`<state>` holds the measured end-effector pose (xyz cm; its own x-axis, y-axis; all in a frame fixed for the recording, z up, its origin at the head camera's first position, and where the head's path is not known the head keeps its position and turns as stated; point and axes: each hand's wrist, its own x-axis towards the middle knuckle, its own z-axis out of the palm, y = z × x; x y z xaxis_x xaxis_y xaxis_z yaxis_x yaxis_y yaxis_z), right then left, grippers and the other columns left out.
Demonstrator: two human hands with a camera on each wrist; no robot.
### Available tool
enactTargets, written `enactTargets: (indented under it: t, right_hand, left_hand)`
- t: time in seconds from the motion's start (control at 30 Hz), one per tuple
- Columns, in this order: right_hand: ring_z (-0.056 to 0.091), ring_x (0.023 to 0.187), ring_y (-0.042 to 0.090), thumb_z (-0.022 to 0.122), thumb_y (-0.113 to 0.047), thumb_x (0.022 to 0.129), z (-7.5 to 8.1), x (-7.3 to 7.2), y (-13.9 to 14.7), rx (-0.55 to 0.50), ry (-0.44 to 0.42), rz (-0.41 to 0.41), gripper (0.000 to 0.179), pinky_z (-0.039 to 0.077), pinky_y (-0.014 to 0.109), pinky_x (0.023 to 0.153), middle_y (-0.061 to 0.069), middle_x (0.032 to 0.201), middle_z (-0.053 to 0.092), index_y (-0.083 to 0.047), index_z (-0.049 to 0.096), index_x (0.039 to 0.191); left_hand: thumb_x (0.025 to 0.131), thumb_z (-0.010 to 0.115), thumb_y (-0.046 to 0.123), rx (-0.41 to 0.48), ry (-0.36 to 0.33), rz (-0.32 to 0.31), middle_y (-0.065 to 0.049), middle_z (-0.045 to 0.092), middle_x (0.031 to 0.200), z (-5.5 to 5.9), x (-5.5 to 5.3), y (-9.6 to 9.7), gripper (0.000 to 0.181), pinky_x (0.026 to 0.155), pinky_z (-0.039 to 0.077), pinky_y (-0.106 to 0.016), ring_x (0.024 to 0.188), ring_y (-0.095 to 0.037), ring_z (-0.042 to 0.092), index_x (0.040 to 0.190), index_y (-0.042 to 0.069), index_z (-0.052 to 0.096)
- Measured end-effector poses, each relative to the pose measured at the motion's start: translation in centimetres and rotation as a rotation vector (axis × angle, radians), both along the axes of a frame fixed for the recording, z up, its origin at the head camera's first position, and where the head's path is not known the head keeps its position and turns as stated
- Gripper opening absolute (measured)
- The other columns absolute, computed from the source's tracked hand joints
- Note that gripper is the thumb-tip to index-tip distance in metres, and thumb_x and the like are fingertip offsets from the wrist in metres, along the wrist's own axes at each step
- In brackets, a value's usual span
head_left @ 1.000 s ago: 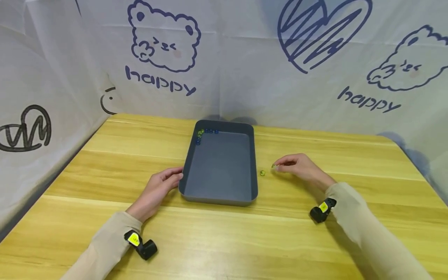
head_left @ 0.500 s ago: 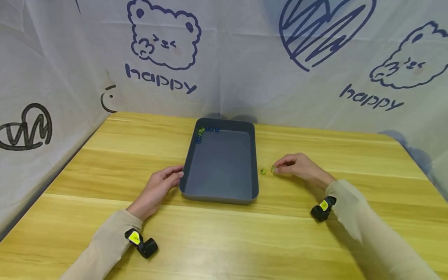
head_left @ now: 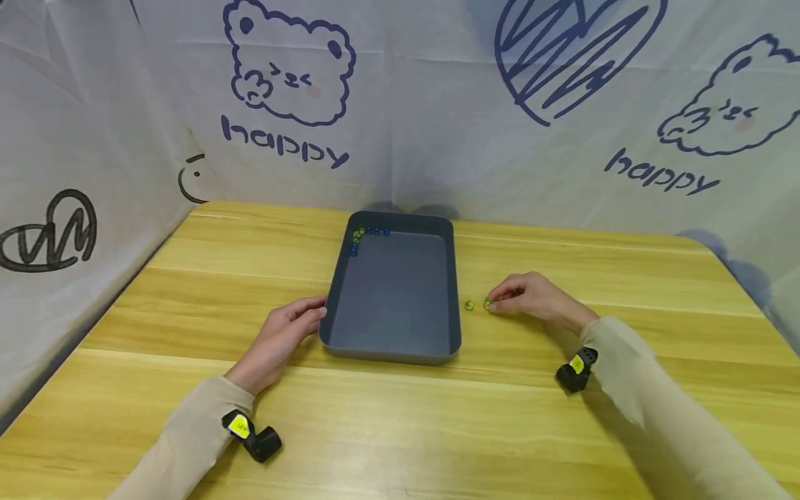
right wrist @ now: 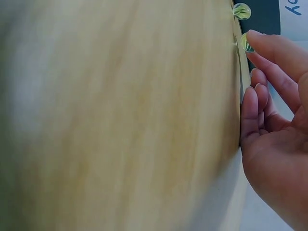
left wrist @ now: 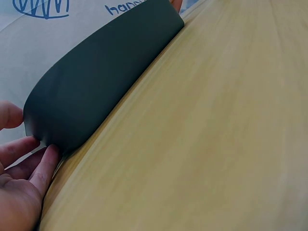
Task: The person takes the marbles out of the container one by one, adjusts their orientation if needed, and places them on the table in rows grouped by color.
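A dark grey rectangular tray [head_left: 394, 298] stands on the table. My left hand [head_left: 281, 340] rests against its near left side; in the left wrist view, the thumb and fingertips [left wrist: 52, 149] touch the outer wall [left wrist: 96, 72] near a corner. Right of the tray, my right hand [head_left: 534, 298] pinches a clear yellow-green marble [right wrist: 246, 43] between thumb and index finger, at the tabletop. A second yellow-green marble [head_left: 469, 305] lies loose between that hand and the tray. Inside the tray's far left corner sit several blue marbles [head_left: 377, 232] and yellow-green marbles [head_left: 357, 237].
The wooden table [head_left: 400, 430] extends around the tray on all sides. Behind it hangs a white cloth [head_left: 437, 139] with blue drawings. Each forearm wears a small black wrist camera, the left camera [head_left: 256, 437] and the right camera [head_left: 575, 371].
My right hand has lowered its marble slightly to the tabletop, level with the loose one. My left hand and the tray keep their places.
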<state>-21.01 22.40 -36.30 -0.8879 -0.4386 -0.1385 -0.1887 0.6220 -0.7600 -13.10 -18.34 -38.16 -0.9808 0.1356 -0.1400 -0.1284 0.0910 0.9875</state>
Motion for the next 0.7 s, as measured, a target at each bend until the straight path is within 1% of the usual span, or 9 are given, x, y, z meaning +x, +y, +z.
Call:
enactTargets:
  t: [0.2, 0.47, 0.7]
  right_hand:
    - [0.056, 0.092, 0.019, 0.074, -0.018, 0.087, 0.07, 0.0, -0.17, 0.005, 0.01, 0.02, 0.022, 0.046, 0.031, 0.081, 0.007, 0.103, 0.066, -0.002, 0.075, 0.104]
    - [0.057, 0.094, 0.02, 0.074, -0.016, 0.087, 0.11, -0.13, -0.34, 0.011, -0.004, 0.031, 0.022, 0.046, 0.032, 0.085, 0.008, 0.103, 0.066, -0.001, 0.074, 0.103]
    - [0.057, 0.095, 0.02, 0.073, -0.016, 0.088, 0.15, -0.17, -0.29, 0.024, -0.014, 0.032, 0.021, 0.046, 0.033, 0.085, 0.008, 0.104, 0.066, -0.001, 0.074, 0.103]
  left_hand:
    - [0.102, 0.05, 0.018, 0.003, 0.01, -0.006, -0.023, 0.044, 0.142, -0.16, -0.05, -0.03, 0.047, 0.101, 0.044, -0.028, 0.126, -0.03, 0.047, 0.141, -0.007, 0.043]
    - [0.102, 0.049, 0.018, 0.009, 0.011, -0.001, -0.023, 0.044, 0.142, -0.31, -0.02, -0.12, 0.047, 0.1, 0.044, -0.027, 0.125, -0.029, 0.048, 0.141, -0.007, 0.043]
    - [0.102, 0.05, 0.019, 0.008, 0.012, -0.007, -0.022, 0.044, 0.143, -0.27, -0.02, -0.2, 0.048, 0.102, 0.043, -0.029, 0.127, -0.029, 0.047, 0.142, -0.006, 0.043]
